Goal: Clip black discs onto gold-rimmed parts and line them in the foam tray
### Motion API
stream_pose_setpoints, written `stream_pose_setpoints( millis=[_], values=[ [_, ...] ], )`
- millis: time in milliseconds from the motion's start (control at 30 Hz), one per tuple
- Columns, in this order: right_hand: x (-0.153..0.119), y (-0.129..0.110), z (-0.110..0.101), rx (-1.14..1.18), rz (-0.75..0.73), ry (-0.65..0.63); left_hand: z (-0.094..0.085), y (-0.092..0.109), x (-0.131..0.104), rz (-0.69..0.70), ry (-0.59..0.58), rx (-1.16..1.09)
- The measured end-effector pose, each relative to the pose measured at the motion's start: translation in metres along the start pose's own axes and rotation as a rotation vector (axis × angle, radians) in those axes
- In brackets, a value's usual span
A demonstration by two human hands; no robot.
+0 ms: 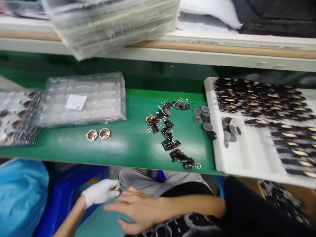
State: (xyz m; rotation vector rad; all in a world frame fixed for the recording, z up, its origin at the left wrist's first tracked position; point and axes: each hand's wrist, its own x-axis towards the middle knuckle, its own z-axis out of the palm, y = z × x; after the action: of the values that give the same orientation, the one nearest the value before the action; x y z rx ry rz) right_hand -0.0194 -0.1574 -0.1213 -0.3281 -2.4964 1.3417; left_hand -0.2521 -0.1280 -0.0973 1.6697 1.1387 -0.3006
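Below the table edge, my left hand (100, 192) wears a white glove. Its fingers close on a small round piece with a dark middle and gold-coloured rim (118, 190), like a watch head; blur hides its details. My bare right hand (137, 207) reaches across just to its right, fingers spread and slightly blurred, with nothing visible in it. Two gold-rimmed watch heads (98, 134) lie on the green table (138, 144). Black binder clips (170, 131) form a loose line at the middle, with another gold-rimmed piece (149, 119) among them.
Clear plastic trays (98, 98) are stacked at the left, beside trays holding round pieces (17, 115). Grey discs (202, 115) lie by a white foam tray (256, 148) of black-and-gold parts. A shelf (197, 56) overhangs the back. A co-worker's blue clothing (22, 197) is at left.
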Motion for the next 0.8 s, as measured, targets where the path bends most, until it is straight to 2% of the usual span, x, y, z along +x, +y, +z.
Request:
stream_pose_setpoints(
  millis=[67,100,167,233,267,300,333,400,467,533,633,733,800],
  values=[
    [-0.081,-0.004,-0.019,0.248,-0.036,-0.085,0.03,0.016,-0.007,-0.016,0.047,-0.03],
    [-0.119,-0.006,-0.032,0.292,0.011,-0.033,0.04,0.034,-0.01,-0.008,0.131,-0.044],
    [-0.187,-0.009,-0.062,0.248,0.105,0.218,0.049,0.085,-0.005,0.03,0.459,-0.049],
    [-0.24,-0.011,-0.093,0.147,0.064,0.379,0.044,0.144,0.019,0.109,0.874,0.054],
    [-0.26,-0.011,-0.108,0.069,0.02,0.472,0.037,0.172,0.039,0.16,0.997,0.149],
    [-0.276,-0.008,-0.121,-0.03,-0.007,0.554,0.028,0.199,0.062,0.226,1.063,0.286],
    [-0.288,-0.004,-0.134,-0.159,-0.027,0.63,0.018,0.222,0.087,0.272,1.075,0.45],
    [-0.302,0.009,-0.156,-0.483,-0.052,0.727,-0.001,0.26,0.138,0.25,0.967,0.788],
    [-0.306,0.025,-0.172,-0.81,-0.061,0.744,-0.016,0.286,0.18,0.153,0.831,1.057],
    [-0.306,0.04,-0.179,-1.027,-0.06,0.72,-0.025,0.3,0.207,0.116,0.708,1.185],
    [-0.306,0.055,-0.175,-1.121,-0.069,0.719,-0.036,0.305,0.217,0.128,0.569,1.215],
    [-0.31,0.061,-0.168,-1.073,-0.109,0.797,-0.061,0.308,0.202,0.159,0.437,1.119],
    [-0.312,0.062,-0.166,-1.026,-0.116,0.841,-0.084,0.314,0.19,0.085,0.446,1.018]
  ],
)
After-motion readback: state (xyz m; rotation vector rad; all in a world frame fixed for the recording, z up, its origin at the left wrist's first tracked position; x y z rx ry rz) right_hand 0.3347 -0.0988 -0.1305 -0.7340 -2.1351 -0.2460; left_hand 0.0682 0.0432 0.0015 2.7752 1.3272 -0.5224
